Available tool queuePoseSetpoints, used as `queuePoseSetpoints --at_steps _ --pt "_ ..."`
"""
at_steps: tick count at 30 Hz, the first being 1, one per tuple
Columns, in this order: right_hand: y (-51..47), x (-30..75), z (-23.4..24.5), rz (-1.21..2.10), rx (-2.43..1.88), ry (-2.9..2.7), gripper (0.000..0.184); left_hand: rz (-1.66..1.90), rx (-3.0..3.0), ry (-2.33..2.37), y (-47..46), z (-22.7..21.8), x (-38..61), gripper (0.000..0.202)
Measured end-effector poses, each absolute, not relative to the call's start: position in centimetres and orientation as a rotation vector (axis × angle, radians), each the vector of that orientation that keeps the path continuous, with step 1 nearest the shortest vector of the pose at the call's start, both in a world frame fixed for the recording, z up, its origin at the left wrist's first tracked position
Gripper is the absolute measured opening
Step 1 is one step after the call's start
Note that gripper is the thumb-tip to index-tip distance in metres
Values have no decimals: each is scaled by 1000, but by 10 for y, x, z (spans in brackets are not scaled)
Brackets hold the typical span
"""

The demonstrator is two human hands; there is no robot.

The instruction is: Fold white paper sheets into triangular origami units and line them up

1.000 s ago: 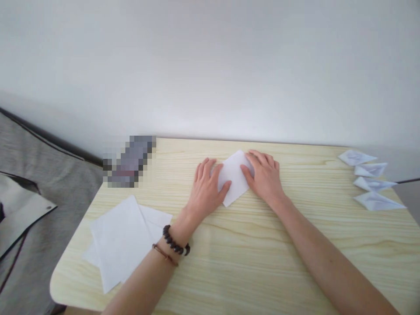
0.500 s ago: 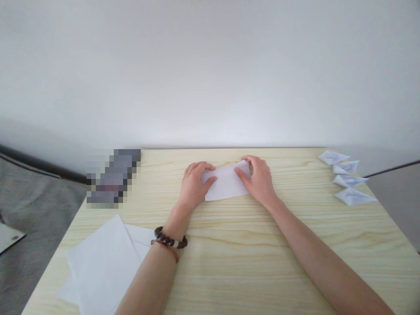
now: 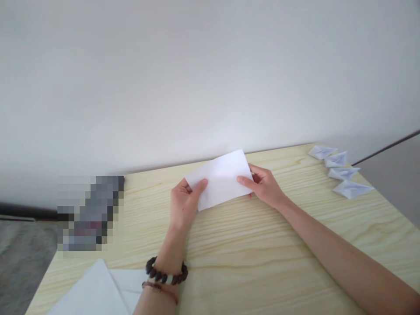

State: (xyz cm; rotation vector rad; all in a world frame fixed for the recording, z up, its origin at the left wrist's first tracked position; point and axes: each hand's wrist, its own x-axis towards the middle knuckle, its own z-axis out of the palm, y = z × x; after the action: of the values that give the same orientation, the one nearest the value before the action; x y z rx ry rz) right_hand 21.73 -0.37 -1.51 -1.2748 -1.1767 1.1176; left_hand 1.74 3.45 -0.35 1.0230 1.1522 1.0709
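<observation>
A white rectangular sheet of paper [image 3: 221, 177] is held up at a tilt over the middle of the table, its top edge near the wall. My left hand [image 3: 187, 199] pinches its left end, thumb on the front face and fingers behind. At the right end my right hand [image 3: 264, 186] grips it the same way, thumb in front. The fingers behind the sheet are partly hidden. Dark beads and a thin reddish band circle my left wrist.
Several folded white paper boats [image 3: 343, 173] stand in a row at the table's right edge. Loose white sheets [image 3: 92, 293] lie at the front left. A pixelated dark object [image 3: 95, 214] rests at the left edge. The wall [image 3: 210, 78] borders the wooden table [image 3: 262, 262] behind.
The paper, low over the table before, is now raised and tilted, showing more of its face. My hands have shifted grip, thumbs now in front. The view has turned slightly.
</observation>
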Motion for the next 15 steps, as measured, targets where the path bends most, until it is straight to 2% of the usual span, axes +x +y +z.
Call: queuePoseSetpoints --at_steps 3,5,7,11,15 --pt "0 216 -20 925 -1295 -1109 26 1044 1095 1143 36 -3 13 34" --pt "2 217 -23 803 -1312 -1030 28 864 1249 1070 37 -2 5 30" --pt "3 219 -23 866 -1302 -998 31 698 1292 917 39 -2 -5 33" --pt "0 224 -22 1096 -1323 -1155 30 619 1179 712 42 0 -15 58" --pt "-1 224 -19 1079 -1313 -1164 34 517 1226 815 43 3 -8 56"
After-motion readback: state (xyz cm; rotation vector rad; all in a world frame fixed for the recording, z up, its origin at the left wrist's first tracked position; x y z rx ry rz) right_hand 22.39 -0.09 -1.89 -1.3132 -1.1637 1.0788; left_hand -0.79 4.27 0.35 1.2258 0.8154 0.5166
